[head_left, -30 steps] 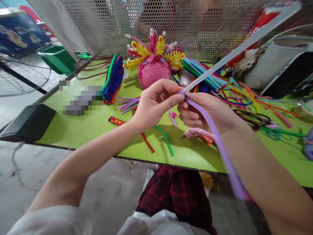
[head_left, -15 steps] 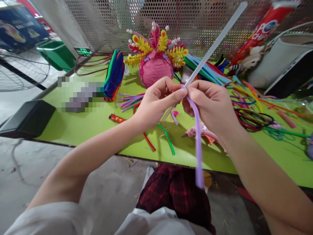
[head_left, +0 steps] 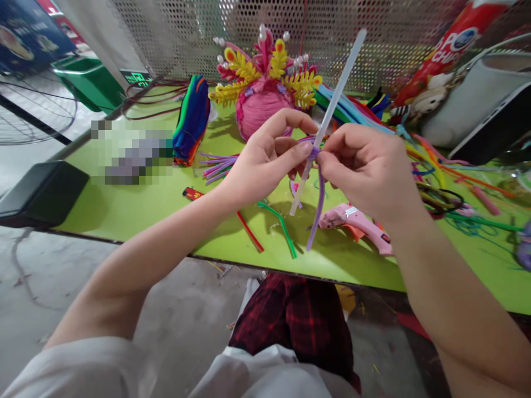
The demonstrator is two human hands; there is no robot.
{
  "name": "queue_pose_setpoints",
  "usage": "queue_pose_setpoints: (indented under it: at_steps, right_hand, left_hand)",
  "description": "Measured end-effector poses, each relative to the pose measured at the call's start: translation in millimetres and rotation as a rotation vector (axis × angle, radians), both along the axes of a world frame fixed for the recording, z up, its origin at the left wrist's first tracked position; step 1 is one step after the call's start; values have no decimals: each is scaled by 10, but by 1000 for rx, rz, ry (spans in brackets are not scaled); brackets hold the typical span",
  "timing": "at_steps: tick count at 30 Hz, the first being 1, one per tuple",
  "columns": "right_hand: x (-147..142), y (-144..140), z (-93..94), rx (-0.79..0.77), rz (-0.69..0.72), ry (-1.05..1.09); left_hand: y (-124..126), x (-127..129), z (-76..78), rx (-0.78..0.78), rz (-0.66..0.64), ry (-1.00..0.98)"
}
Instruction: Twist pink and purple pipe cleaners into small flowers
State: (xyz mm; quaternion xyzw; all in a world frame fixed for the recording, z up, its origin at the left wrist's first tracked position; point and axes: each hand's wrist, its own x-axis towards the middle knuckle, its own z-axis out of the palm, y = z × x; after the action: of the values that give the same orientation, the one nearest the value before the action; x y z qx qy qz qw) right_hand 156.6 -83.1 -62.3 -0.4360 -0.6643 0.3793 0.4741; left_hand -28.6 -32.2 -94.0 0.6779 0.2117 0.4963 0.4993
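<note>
Both hands meet above the near edge of the green table [head_left: 136, 204], working on one thin job. The left hand [head_left: 265, 160] pinches a pale stick [head_left: 336, 97] between thumb and fingertips, and the right hand [head_left: 369, 168] pinches a lilac pipe cleaner [head_left: 318, 204] right against it, so the two grips touch at a small lilac coil [head_left: 313, 152] wound on the stick.

The stick's long axis runs on a steep diagonal: its upper end points up and away to the right, toward the mesh screen [head_left: 186, 33], and its short lower end pokes out below the fingers. The coil sits between the two thumbs, about equally close to both hands. From there the pipe cleaner's free tail hangs nearly straight down, ending just above the table (so the two pieces cross at the pinch).

Counted: one stick, one pipe cleaner in hand, one coil.

On the table beyond lie one pink glue gun [head_left: 357, 221] below the right hand, one bent green stem [head_left: 282, 226], one red stem [head_left: 249, 229], a small fan of purple stems [head_left: 218, 166] and a pink ball ornament [head_left: 263, 99] with yellow fronds. A loose heap of coloured stems [head_left: 431, 160] spreads to the right, too tangled to count.
</note>
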Motion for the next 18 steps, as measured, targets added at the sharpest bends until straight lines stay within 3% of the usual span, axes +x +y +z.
queue_pose_setpoints:
  at_steps: [5, 7, 10, 12, 14, 18]
  right_hand:
    - [55, 32, 9, -74, 80, -2]
    - [47, 30, 21, -97, 115, 7]
    - [20, 1, 52, -94, 136, -9]
    - [6, -25, 85, -63, 130, -32]
    - [2, -52, 121, -18, 120, -59]
    - [20, -91, 170, 55, 111, -122]
  left_hand:
    - [137, -96, 25, 87, 58, 93]
    - [184, -156, 60, 257, 83, 176]
    - [208, -244, 103, 638, 86, 295]
    - [207, -275, 104, 785, 111, 311]
    - [206, -274, 85, 769, 151, 288]
    - [186, -196, 52, 547, 214, 248]
